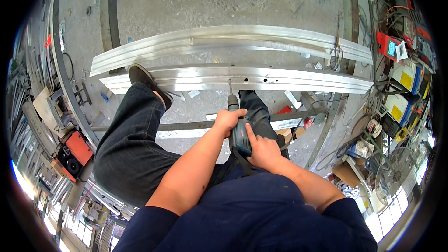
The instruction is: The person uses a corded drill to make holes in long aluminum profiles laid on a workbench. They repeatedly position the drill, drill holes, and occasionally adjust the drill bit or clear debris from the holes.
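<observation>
A dark grey-blue power drill (241, 141) points away from me, its long bit (230, 86) at the face of the nearer silver metal profile (191, 77). Whether the tip is inside the metal, I cannot tell. My left hand (227, 120) wraps round the front of the drill, just behind the chuck (232, 102). At the rear, my right hand (264, 151) grips the drill, its index finger stretched along the casing; the handle is mostly hidden. Several dark holes show in the profile to the right of the bit. My left shoe (141, 77) rests on the profile's left part.
A second long profile (154, 47) lies beyond, with a thinner strip (261, 46) on it. Dark steel beams (110, 14) run under both ends. Red machines stand at left (77, 151) and right (386, 45), the latter among cables. Scraps lie on the concrete floor (186, 0).
</observation>
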`<act>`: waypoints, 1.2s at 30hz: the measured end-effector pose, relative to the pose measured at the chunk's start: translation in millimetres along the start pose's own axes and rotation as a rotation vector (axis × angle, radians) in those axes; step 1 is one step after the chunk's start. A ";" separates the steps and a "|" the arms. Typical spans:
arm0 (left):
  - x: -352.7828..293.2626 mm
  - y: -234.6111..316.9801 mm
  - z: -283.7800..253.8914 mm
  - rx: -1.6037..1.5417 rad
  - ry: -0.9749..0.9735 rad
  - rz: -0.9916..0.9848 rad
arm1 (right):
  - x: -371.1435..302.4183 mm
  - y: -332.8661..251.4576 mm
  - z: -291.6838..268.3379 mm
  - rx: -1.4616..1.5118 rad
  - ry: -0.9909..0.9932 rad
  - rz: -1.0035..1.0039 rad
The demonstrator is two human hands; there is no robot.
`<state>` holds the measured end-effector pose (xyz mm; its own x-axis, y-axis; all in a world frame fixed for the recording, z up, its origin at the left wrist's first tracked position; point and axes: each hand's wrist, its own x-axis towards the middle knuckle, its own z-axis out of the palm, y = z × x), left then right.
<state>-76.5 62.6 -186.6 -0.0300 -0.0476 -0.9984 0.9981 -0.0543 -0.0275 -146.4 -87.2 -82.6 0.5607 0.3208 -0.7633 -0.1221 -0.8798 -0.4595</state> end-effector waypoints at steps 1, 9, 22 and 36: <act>-1.1 2.9 -1.9 -0.011 -0.008 -0.008 | -1.2 -1.1 -0.6 0.013 -0.016 0.008; -9.8 9.1 -5.1 -0.050 -0.073 -0.044 | -4.8 -7.5 -20.8 0.063 -0.068 0.011; -11.0 19.9 -1.9 -0.065 -0.102 -0.107 | 1.7 -8.5 -32.5 0.007 -0.098 0.026; 19.8 20.7 -5.0 -0.031 -0.085 -0.130 | 22.1 -8.6 -37.2 -0.032 -0.162 0.046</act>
<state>-56.2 65.5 -207.2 -0.1620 -0.1266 -0.9786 0.9867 -0.0346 -0.1589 -102.5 -85.5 -78.6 0.4154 0.3302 -0.8476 -0.1174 -0.9046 -0.4099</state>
